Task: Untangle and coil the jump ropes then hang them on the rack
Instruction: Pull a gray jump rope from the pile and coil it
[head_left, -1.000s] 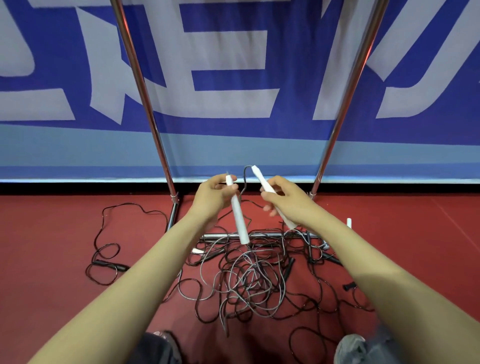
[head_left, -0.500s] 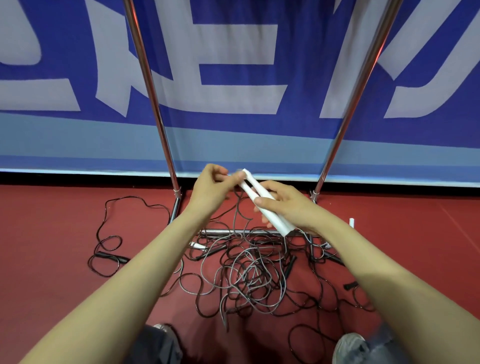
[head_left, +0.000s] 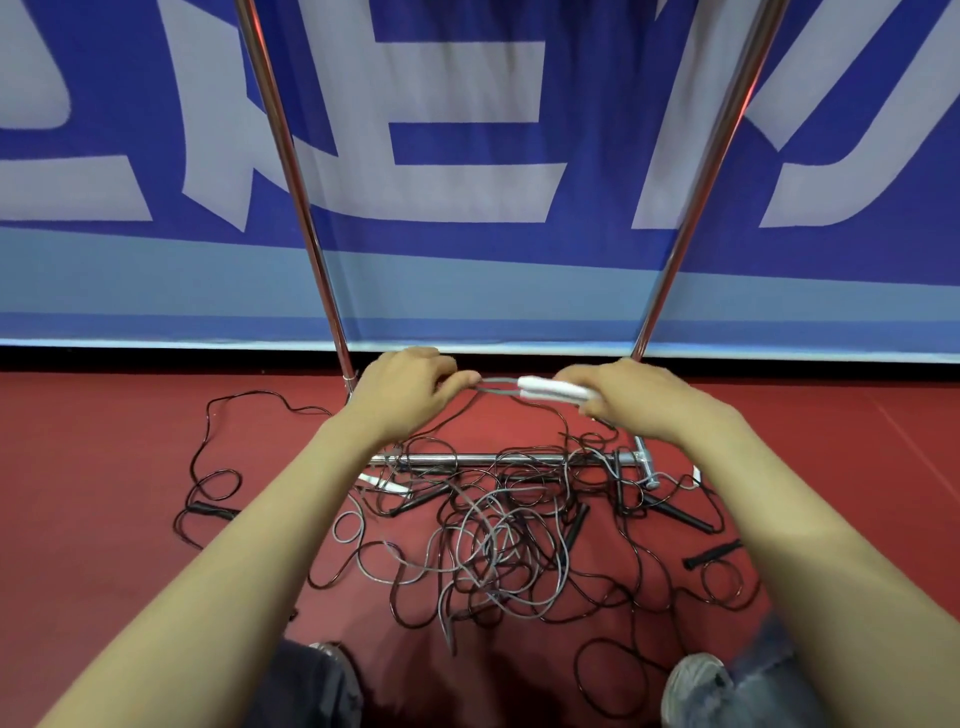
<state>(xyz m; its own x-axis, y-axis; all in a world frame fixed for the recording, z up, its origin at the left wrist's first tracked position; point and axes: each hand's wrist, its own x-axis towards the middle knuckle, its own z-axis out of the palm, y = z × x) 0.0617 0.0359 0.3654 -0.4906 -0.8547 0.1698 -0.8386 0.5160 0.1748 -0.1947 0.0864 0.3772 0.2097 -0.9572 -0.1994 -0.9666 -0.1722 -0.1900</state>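
Head view, person crouched over the red floor (head_left: 104, 519) in front of the rack (head_left: 498, 459).

Right hand (head_left: 641, 397): grip closed around the pair of white handles (head_left: 550, 388), held side by side. Their long axis lay roughly level, running left to right, free ends pointing toward the left hand. Fingers curled over the far ends; exact finger placement was hidden.

Left hand (head_left: 405, 392): grip pinched together on the grey cord (head_left: 498, 383) just beside where it leaves the handles. Two strands spanned the short gap between the hands, nearly parallel to the handle axis.

From that span the cord dropped into the tangled pile of ropes (head_left: 498, 545) on the floor, which overlapped the rack's base bar. Grey and black cords were interlaced; several black handles (head_left: 711, 553) lay around the pile, and a loose black rope (head_left: 213, 488) lay off to the left. No rope was seen hanging on the rack uprights.

Judgement: early stage, one rope being drawn out for coiling. The next pull would run leftward along the handle axis; left hand nearer the free cord. Risk: grey strands snagging on black loops below.
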